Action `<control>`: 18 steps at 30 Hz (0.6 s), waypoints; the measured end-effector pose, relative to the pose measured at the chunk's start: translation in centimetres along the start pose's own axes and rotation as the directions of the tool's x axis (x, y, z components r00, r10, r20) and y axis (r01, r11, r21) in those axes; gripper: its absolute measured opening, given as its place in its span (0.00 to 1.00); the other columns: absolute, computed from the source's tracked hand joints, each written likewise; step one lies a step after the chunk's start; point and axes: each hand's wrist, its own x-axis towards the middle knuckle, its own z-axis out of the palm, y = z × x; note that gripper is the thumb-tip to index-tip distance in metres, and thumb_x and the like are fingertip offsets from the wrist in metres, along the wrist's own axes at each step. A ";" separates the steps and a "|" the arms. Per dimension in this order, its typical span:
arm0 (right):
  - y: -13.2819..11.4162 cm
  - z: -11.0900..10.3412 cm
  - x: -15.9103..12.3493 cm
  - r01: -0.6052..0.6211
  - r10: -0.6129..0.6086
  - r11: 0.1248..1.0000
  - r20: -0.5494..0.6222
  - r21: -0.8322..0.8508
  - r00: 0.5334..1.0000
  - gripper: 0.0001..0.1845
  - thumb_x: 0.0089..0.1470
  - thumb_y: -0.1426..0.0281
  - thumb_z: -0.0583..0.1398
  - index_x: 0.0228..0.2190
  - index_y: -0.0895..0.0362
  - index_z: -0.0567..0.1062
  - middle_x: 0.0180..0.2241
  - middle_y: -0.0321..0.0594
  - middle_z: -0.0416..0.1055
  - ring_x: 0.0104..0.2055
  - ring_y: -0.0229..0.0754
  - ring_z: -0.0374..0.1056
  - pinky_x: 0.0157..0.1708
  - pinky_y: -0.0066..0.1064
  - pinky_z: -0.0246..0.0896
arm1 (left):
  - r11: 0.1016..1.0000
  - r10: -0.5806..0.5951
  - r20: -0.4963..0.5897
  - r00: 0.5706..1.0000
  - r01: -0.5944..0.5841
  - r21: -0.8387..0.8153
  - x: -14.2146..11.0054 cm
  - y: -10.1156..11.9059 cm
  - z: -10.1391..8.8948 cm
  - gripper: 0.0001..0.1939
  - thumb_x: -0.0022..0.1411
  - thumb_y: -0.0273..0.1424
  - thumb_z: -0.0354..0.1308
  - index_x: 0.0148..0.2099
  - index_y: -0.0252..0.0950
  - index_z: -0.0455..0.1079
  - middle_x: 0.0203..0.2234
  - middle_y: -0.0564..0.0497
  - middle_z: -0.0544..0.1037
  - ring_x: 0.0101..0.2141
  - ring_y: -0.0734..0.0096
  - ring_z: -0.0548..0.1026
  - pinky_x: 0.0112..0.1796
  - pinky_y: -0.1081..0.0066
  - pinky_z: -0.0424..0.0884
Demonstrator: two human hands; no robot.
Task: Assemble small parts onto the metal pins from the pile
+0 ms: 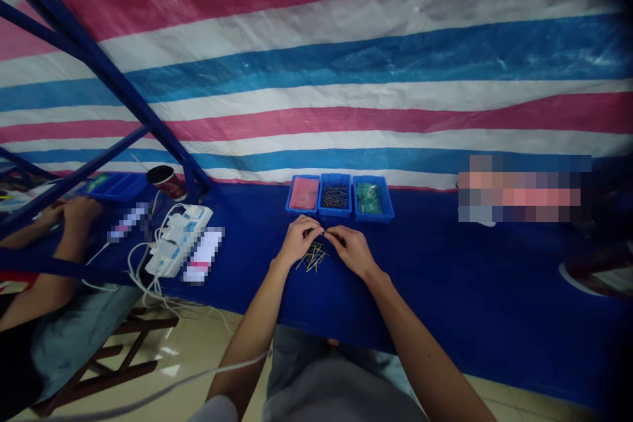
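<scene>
Over the blue table, my left hand [299,239] and my right hand [352,249] meet fingertip to fingertip. Both are closed in a pinch around something small and dark, too tiny to name. Just below the fingers lies a loose pile of thin metal pins [312,257], perhaps screws or nails. Beyond my hands three blue bins stand side by side. Pink-red flat sheets or bags [304,193] fill the left one. In the middle bin are many dark thin pins [335,197], and the right one holds green clear plastic bags [368,198].
A white power strip [179,241] with tangled cables lies to the left, near a dark cup [167,182]. Blue metal frame bars [123,99] slant between me and a co-worker, whose hands [74,214] show at far left. Striped sheeting [346,66] hangs behind the table [445,290].
</scene>
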 end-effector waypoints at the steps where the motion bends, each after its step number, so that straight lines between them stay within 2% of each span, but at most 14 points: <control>1: 0.0 0.0 0.0 -0.001 0.001 1.000 0.001 -0.004 1.000 0.13 0.64 0.61 0.55 0.39 0.52 0.78 0.34 0.40 0.78 0.35 0.44 0.73 0.33 0.31 0.64 | 1.000 0.001 -0.003 1.000 -0.001 -0.002 0.0 0.0 0.0 0.15 0.66 0.40 0.56 0.33 0.35 0.76 0.32 0.46 0.79 0.36 0.66 0.73 0.32 0.70 0.67; 18: 0.3 0.1 0.0 0.008 -0.008 1.000 -0.003 -0.016 1.000 0.13 0.64 0.62 0.55 0.39 0.52 0.78 0.36 0.40 0.78 0.36 0.44 0.74 0.35 0.32 0.65 | 1.000 0.009 -0.017 1.000 -0.009 -0.005 0.0 0.1 -0.1 0.10 0.64 0.36 0.60 0.35 0.36 0.77 0.34 0.47 0.80 0.37 0.66 0.74 0.41 0.65 0.70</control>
